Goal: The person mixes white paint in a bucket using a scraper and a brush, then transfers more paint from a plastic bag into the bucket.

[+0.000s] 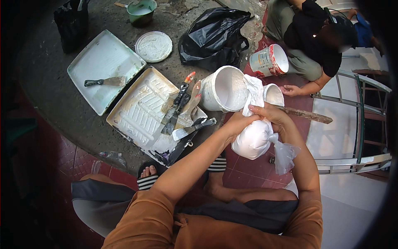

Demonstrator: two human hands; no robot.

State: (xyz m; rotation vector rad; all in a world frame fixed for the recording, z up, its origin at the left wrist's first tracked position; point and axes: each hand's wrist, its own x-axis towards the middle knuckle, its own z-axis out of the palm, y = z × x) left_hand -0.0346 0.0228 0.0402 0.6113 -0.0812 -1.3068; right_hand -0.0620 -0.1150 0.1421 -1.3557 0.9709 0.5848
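A clear plastic bag of white powder or paste [252, 141] hangs from both my hands in front of me. My left hand [239, 123] is closed round its gathered neck from the left. My right hand [272, 115] grips it from the right, thumb on top. Twisted white plastic reaches up past my fingers, and a loose clear end hangs by my right wrist. Just beyond stand a white bucket [210, 96] smeared inside and a smaller white container [273, 94], partly hidden by the bag. A wooden stick [309, 114] juts out to the right of my right hand.
Left lie a roller tray [124, 112] with scrapers and brushes, a white tray [99, 89] with a putty knife [105, 81], and a white lid [153, 46]. Beyond are a black bag [211, 37], a green bowl [141, 14], another bucket [265, 62] and a crouching person [309, 37]. A ladder [352, 164] lies right.
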